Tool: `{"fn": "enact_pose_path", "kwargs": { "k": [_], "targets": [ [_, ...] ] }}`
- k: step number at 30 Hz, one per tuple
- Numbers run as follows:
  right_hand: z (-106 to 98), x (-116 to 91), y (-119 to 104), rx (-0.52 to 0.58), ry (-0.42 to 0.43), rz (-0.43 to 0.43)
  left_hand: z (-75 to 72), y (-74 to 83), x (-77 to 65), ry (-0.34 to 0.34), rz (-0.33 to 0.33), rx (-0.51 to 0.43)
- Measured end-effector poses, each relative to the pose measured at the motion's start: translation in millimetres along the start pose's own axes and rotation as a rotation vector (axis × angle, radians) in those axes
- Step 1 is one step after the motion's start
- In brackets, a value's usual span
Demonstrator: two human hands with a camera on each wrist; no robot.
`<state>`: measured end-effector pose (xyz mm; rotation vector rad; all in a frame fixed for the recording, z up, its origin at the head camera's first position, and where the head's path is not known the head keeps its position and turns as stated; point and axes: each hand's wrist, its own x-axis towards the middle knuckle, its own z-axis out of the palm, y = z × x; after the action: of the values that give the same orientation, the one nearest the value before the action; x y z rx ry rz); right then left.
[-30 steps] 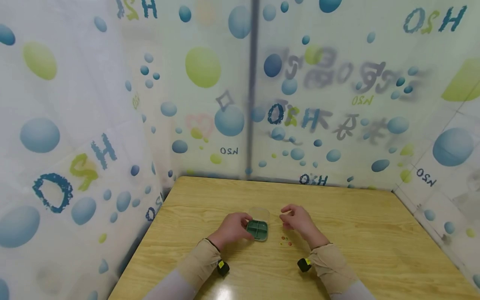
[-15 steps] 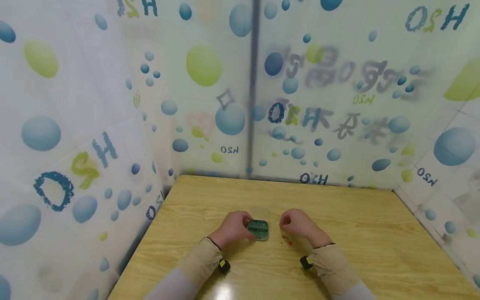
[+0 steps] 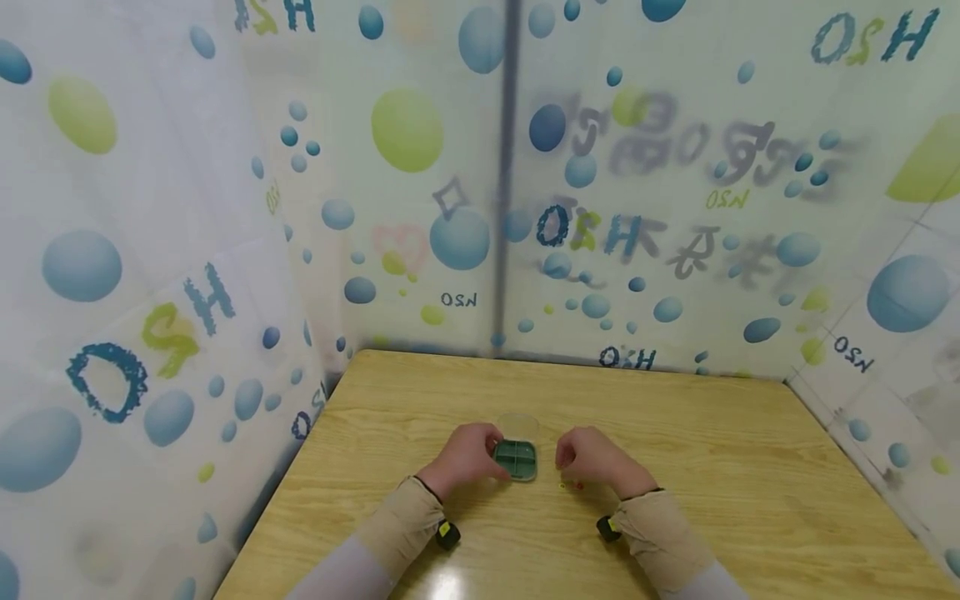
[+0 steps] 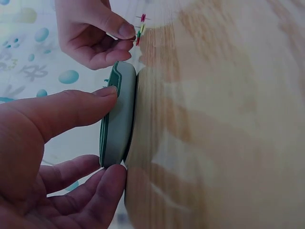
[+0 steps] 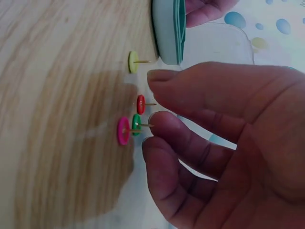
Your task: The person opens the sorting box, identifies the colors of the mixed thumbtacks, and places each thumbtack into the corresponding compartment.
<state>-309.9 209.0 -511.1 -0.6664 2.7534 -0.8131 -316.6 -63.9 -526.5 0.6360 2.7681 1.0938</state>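
Note:
A small green pill box (image 3: 525, 472) with divided compartments lies on the table, its clear lid (image 3: 517, 427) folded back. My left hand (image 3: 467, 454) grips its side; in the left wrist view the thumb lies on the rim and fingertips touch the lower edge. Several thumbtacks rest pins up right of the box: yellow (image 5: 133, 62), red (image 5: 141, 104), green (image 5: 137, 124) and pink (image 5: 123, 130). Over them is my right hand (image 3: 596, 457), its thumb and bent fingers apart. The red tack is nearest the gap between them; contact cannot be made out.
The wooden table (image 3: 675, 442) reaches to a patterned curtain (image 3: 420, 250) at the back and left. A dark wrist camera (image 3: 447, 534) sits on the left sleeve and another camera (image 3: 608, 528) on the right.
My right hand has come down and toward me over the thumbtacks, hiding some of them in the head view. The left hand and pill box stay nearly in place.

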Motion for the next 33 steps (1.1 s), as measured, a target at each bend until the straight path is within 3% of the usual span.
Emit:
{"fn": "enact_pose_path", "kwargs": {
  "k": [16, 33],
  "targets": [
    [5.7, -0.3, -0.5, 0.013, -0.022, 0.001, 2.8, -4.0, -0.4, -0.001, 0.005, -0.009],
    [5.8, 0.1, -6.4, -0.07, 0.066, 0.078, 2.0, -2.9, 0.2, 0.002, 0.002, -0.025]
  ]
}}
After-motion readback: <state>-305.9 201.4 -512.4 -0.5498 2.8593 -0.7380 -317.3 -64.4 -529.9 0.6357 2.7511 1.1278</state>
